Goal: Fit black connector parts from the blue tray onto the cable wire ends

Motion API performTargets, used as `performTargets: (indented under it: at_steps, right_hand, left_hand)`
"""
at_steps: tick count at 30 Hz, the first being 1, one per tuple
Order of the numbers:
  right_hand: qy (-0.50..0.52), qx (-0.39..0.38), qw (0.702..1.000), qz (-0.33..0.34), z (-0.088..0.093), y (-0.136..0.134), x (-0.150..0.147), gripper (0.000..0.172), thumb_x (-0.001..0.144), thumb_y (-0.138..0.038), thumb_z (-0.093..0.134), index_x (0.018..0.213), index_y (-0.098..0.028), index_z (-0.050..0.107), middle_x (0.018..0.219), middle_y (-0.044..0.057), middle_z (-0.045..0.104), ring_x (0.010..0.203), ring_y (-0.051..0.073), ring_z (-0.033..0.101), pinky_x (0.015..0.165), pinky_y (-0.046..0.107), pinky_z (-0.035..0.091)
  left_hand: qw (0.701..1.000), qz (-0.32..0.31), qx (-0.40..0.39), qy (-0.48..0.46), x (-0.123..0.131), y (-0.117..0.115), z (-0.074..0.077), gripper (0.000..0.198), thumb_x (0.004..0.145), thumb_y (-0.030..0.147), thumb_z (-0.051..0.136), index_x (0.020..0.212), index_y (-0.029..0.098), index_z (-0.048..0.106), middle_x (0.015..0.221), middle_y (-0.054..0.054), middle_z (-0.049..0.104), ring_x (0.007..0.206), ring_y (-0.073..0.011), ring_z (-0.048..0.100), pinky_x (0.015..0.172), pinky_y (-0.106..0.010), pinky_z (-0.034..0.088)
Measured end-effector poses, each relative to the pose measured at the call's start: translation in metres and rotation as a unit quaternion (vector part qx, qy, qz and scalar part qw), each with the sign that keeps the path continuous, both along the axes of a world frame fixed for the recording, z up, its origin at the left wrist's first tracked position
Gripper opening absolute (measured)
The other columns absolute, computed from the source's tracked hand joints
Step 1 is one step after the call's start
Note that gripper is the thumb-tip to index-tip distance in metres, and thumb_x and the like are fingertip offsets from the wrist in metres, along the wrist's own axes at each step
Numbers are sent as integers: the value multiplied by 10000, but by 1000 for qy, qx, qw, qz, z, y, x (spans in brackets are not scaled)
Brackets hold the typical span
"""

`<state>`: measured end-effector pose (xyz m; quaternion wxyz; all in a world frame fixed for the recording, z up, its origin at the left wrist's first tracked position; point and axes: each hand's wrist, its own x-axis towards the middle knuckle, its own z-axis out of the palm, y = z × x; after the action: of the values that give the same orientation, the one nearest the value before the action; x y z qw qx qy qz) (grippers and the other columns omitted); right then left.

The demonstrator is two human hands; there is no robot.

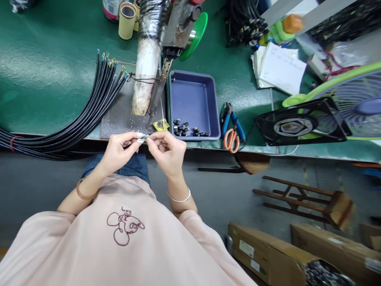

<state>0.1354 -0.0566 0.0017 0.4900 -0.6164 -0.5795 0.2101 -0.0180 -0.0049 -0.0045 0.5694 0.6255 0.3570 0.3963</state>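
Observation:
Thin coloured wires (145, 138) run between my two hands at the table's front edge. My left hand (120, 151) pinches them from the left, thumb against forefinger. From the right, my right hand (169, 153) pinches the other end with its fingers curled. Whatever small part sits at the fingertips is mostly hidden. Just beyond is a grey work plate (119, 113) sprinkled with white bits, and a crumpled yellow piece (161, 125) lies near my right fingers. Above it, a slim metal tool tip (159, 89) points down beside a white, foil-wrapped tube (145, 67).
Black cables (86, 115) with stripped ends lie left. A blue tray (193, 95) holds several small black connectors (182, 128). Right of it are blue-handled cutters (233, 119), orange-handled scissors (231, 141), a black fan (300, 125) and papers (281, 67). A green spool (196, 37) stands behind.

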Motion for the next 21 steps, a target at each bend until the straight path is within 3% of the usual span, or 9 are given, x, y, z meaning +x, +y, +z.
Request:
performTargets:
  at_steps: [3,6,8,10,13,21]
  right_hand:
    - [25,100,990,-93,0,-3,2,121,934,-365,589,927,-247,611,549,-83,481,405,81,425,416,240,336]
    - [57,154,977,-133,1,-7,5,135,991,-366,534,1092,-277,547,623,-63,610,385,97,497,408,258,411]
    - [31,138,983,-120,0,-8,6,121,1006,-309,540,1124,-286,551,781,-30,730,439,103,598,446,260,491]
    - [-23,123,988,-90,-3,-7,6,89,993,-250,574,1073,-276,603,925,-4,778,633,133,736,581,272,595]
    - [-102,139,984,-44,-9,-2,6,52,949,-200,632,939,-246,655,983,30,789,911,188,780,785,326,643]
    - [-122,180,975,-47,-14,10,1,126,914,-147,617,830,-240,605,986,47,775,897,190,758,799,365,639]
  left_hand:
    - [999,35,1,3,4,0,-1,148,803,271,675,785,139,741,698,-29,702,603,-113,584,598,-219,493]
    - [999,52,9,6,7,2,-3,148,794,270,671,748,140,725,681,-16,676,603,-104,566,598,-209,476]
    - [998,53,13,8,8,4,-4,146,803,266,666,742,143,714,668,-5,651,598,-98,547,589,-203,457]
    - [998,52,15,13,9,5,-5,151,818,269,659,743,146,704,665,1,631,602,-97,533,587,-202,444]
    - [998,50,9,20,11,7,-4,163,833,272,652,727,151,672,659,5,602,605,-99,508,590,-209,427]
    - [998,59,2,13,16,15,1,167,811,235,639,669,165,588,608,34,491,561,-82,422,544,-212,340]
